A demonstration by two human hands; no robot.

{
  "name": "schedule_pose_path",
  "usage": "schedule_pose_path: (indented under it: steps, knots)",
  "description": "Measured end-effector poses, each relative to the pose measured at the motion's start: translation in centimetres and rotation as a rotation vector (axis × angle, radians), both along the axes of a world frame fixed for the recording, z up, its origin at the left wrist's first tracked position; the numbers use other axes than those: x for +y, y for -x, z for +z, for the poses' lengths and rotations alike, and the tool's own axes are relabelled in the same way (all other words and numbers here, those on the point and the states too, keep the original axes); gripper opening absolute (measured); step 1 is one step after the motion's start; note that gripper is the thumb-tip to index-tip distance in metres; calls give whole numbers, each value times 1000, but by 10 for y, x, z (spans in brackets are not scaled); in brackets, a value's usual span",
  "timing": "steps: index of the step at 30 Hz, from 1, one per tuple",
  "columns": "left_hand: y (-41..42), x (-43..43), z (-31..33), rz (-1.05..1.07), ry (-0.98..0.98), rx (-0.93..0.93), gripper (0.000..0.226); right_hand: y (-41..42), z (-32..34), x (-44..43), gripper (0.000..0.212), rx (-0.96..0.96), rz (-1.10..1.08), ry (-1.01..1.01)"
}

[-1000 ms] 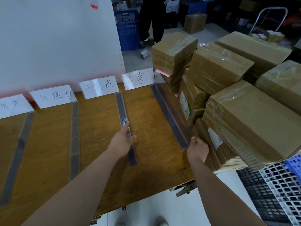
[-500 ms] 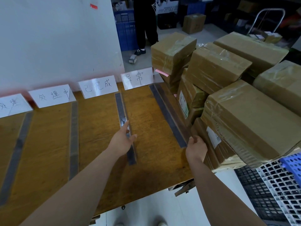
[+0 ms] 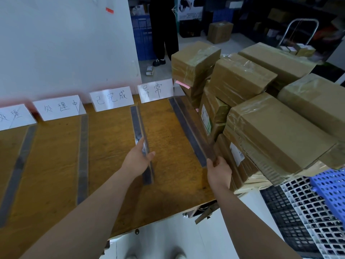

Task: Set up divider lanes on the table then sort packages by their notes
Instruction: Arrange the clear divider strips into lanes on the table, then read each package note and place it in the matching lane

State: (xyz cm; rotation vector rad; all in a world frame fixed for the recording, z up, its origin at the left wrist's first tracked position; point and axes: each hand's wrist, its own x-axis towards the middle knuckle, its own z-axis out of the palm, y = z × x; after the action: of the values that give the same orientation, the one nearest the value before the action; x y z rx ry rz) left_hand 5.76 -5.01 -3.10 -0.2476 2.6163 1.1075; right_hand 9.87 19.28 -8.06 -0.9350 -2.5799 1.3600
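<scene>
Several dark divider strips lie lengthwise on the wooden table, forming lanes under handwritten label cards. My left hand holds the third divider strip near its middle, fingers straight along one side and thumb on the other. At the table's right edge, my right hand grips the near end of the rightmost divider strip with curled fingers. Brown taped packages are piled just right of the table, some with white labels and pink notes.
Black, white and blue plastic crates sit low at the right. A person in black stands beyond the table beside a blue crate. A white wall backs the table, and a trolley handle shows far right.
Both hands stay on the same strips; my right hand has shifted slightly left and up at the strip's end. The person behind has stepped to the left.
</scene>
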Motion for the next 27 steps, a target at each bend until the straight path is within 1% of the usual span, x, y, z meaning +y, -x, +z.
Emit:
schedule_pose_path:
  steps: [3,5,9,13,16,21,24,27]
  knots:
    - [-7,-2,2,0,21,31,77,-8,9,1,41,-13,41,-42]
    - [-13,-3,4,-10,20,43,77,-15,14,1,42,-5,49,-61]
    - [-22,-3,16,-57,46,61,78,-33,26,-3,45,16,47,-95]
    - [-30,-4,38,-136,56,112,76,-55,48,-15,54,42,74,-134]
    - [-38,5,58,-195,61,151,77,-73,73,-20,54,92,106,-182]
    - [-47,32,97,-312,87,278,75,-100,124,-20,48,231,126,-301]
    - [-51,49,116,-371,90,349,73,-113,152,-12,47,312,86,-371]
    - [-52,72,131,-408,49,364,72,-119,181,13,47,360,22,-407]
